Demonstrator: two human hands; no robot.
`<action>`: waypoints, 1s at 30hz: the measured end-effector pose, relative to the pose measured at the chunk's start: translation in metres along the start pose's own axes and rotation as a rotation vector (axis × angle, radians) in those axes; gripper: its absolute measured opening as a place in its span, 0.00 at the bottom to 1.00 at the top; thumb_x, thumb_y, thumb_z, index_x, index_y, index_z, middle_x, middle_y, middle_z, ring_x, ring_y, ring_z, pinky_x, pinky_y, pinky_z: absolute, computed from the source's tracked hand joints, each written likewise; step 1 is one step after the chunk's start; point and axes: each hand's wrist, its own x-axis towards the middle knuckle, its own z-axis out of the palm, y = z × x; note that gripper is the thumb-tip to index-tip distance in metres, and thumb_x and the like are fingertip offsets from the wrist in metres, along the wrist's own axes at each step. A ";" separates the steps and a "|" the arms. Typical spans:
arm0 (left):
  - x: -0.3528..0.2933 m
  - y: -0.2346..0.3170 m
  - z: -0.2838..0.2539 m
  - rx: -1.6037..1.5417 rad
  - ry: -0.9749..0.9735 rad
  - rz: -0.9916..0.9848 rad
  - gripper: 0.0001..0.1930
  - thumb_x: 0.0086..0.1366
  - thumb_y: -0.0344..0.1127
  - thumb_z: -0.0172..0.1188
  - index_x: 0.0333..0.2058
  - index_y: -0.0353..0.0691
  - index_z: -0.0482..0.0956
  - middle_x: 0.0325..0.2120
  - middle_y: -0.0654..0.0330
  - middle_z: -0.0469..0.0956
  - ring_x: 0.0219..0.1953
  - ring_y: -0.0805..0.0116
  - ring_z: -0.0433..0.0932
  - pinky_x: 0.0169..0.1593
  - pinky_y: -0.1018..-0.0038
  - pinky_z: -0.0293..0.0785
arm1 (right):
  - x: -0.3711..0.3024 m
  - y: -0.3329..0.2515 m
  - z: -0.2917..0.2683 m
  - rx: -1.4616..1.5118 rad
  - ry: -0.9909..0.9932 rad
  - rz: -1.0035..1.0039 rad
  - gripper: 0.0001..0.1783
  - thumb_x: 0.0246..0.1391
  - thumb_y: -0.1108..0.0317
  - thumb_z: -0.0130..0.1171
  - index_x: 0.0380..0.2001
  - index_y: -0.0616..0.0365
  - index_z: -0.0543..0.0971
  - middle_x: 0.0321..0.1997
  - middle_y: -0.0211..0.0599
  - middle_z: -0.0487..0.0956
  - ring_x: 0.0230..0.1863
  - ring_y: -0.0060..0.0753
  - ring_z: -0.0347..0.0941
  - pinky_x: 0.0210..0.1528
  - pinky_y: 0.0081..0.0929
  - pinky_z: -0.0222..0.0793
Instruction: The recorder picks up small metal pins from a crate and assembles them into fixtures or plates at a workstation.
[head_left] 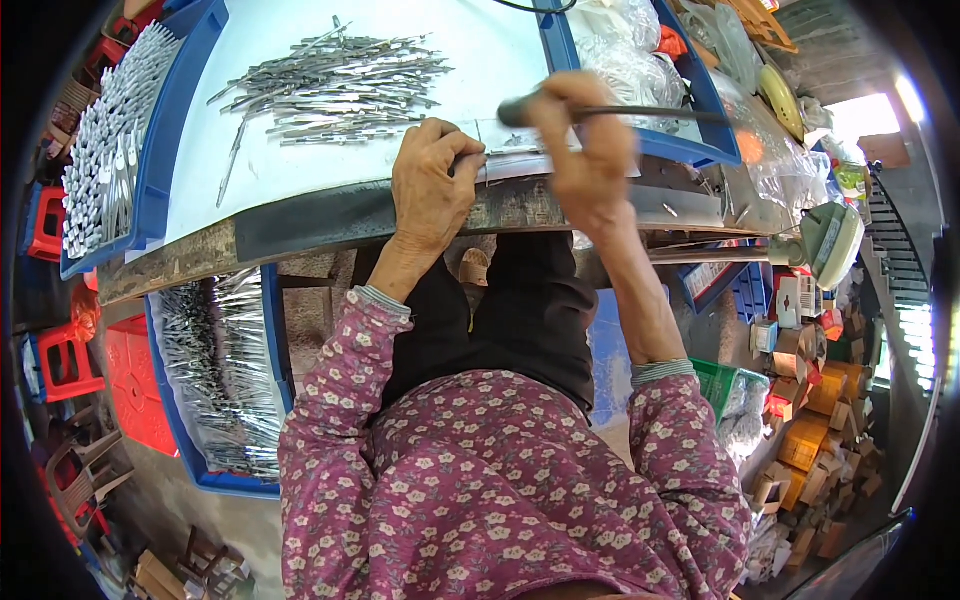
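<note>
You appear to be partway through a batch, with one piece in hand and many others lying ready. Your left hand (435,185) rests at the near edge of the desk (315,218), fingers bent close together and seemingly pinching a thin metal piece (508,156), which lies along that edge at about 3 o'clock from the fingertips. Farther toward 3 o'clock, your right hand (597,175) is curled around a dark-handled tool (515,111), raised over the desk; blur hides what kind it is. At 10 to 11 o'clock from your left hand, a loose pile of slim metal pieces (345,95) spreads over the white top, probably work left to do, though it could be finished work. Toward 9 o'clock, a blue tray (168,130) is packed with neatly ranked metal pieces, and at 8 o'clock, below desk level, a second blue tray (172,415) holds many more. Their order hints at done pieces, but you cannot tell from here. The piece at your fingertips looks unfinished.
</note>
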 end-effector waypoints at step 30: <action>0.012 0.013 0.008 0.220 -0.135 0.330 0.04 0.47 0.25 0.58 0.24 0.37 0.74 0.24 0.57 0.69 0.31 0.58 0.69 0.35 0.68 0.66 | -0.008 0.048 -0.093 -0.445 0.049 0.428 0.07 0.49 0.69 0.52 0.30 0.61 0.73 0.22 0.47 0.74 0.26 0.51 0.71 0.29 0.37 0.63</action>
